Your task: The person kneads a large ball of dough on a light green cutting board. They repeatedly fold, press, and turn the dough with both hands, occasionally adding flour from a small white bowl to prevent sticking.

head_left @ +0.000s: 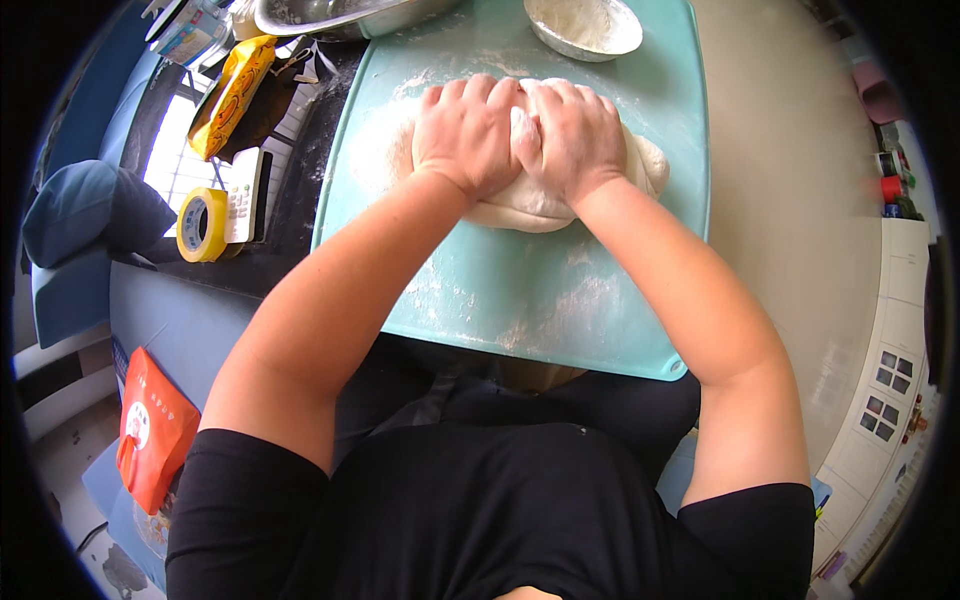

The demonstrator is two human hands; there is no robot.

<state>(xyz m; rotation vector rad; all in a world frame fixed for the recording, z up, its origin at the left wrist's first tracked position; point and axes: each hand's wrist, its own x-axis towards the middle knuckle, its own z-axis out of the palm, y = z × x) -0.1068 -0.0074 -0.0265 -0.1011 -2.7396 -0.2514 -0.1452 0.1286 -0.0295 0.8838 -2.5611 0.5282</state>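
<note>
A large pale lump of dough (530,212) lies on a floured, light-green board (480,300). My left hand (465,135) presses on its left part, the fingers bent over the far side. Close beside it, my right hand (580,140) bears down with its fingers curled into the dough in the same way. The two thumbs meet near the middle, and the right thumb is whitened with flour. Folds of dough bulge out to the right of my right hand and below both palms. The fingertips are mostly hidden. Both forearms reach straight forward.
Beyond the dough stands a metal bowl of flour (590,28), and a larger metal basin (330,12) sits at the far left. Left of the board, a dark table holds a yellow packet (232,95), a yellow tape roll (202,225) and a white remote (243,195). An orange bag (155,430) is lower left.
</note>
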